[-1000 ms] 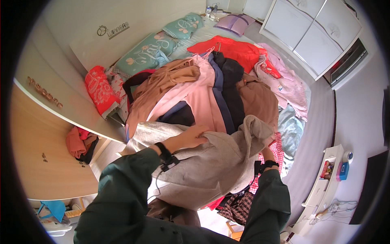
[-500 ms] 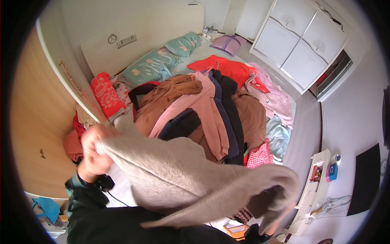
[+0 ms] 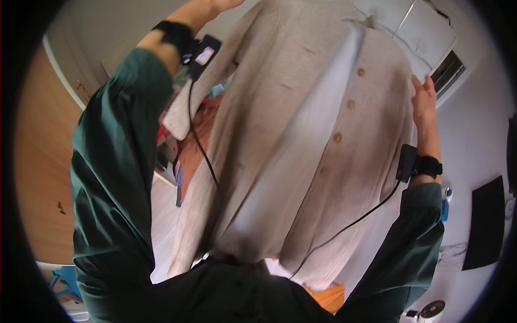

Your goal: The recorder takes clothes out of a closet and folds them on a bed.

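Note:
A beige button-up cardigan (image 3: 258, 107) hangs spread out in front of me, raised high and filling the middle of the view. Its front falls partly apart, with round brown buttons (image 3: 350, 105) down one edge and a paler inside showing. My right hand (image 3: 424, 99) grips it at the right shoulder, fingertips pointing up. At the top edge, my left hand (image 3: 229, 2) is mostly cut off, its fingers out of sight; the cardigan's other upper side hangs from there. One sleeve dangles under my left forearm.
Behind the cardigan, a brown garment (image 3: 202, 140) on the bed peeks out. A wooden panel (image 3: 43, 161) stands at the left, a white cabinet (image 3: 425, 32) at the far right. Black cables run from the devices strapped to my wrists across the cardigan.
Both hands have risen, lifting the cardigan from a bunched, sideways sweep to an upright hanging spread. It now hides most of the bed and the clothes pile.

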A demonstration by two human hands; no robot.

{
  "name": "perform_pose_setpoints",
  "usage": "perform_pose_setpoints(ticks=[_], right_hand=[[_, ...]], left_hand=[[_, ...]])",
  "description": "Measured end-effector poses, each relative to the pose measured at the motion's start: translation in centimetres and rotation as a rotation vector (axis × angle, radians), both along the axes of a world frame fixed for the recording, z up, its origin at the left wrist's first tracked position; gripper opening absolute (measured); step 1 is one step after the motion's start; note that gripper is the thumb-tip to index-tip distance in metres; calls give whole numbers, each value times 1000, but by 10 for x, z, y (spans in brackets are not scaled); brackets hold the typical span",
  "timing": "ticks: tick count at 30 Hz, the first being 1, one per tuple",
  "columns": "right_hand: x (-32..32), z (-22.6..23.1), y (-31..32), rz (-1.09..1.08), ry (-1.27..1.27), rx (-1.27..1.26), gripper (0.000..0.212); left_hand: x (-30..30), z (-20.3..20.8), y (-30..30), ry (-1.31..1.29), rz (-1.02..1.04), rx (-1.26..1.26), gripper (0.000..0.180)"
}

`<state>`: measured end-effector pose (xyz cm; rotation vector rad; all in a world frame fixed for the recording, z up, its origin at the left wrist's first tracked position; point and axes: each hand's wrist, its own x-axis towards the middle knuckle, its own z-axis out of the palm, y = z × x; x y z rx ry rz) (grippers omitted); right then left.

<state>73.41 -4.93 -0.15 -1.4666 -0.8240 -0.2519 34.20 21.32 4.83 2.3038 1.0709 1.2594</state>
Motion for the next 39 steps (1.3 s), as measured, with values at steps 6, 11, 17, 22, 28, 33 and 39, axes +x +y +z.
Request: perform_pose_setpoints(ticks=[6, 11, 17, 22, 28, 33, 39], right_hand=[[-5, -290, -137, 370, -521, -812, 45], [-151, -472, -249, 306, 216, -1146, 37], [-279, -503, -269, 561, 836, -1100, 39], [-292, -517, -245, 331, 392, -1046, 37], [-237, -519, -224, -24, 526, -1147, 49], [-182, -537, -196, -247, 594, -1203, 75], [-121, -578, -202, -269, 387, -962, 66]], left_hand=[[-16, -255, -43, 105, -739, -348, 31], [-132, -488, -177, 252, -206, -373, 15], [-82, -502, -311, 307, -139, -670, 30], [-38, -532, -318, 506, 30, -584, 51], [-47, -531, -292, 467, 8, -677, 35], [-51, -477, -301, 264, -111, -762, 17], [33, -418, -361, 378, -488, -786, 19]])
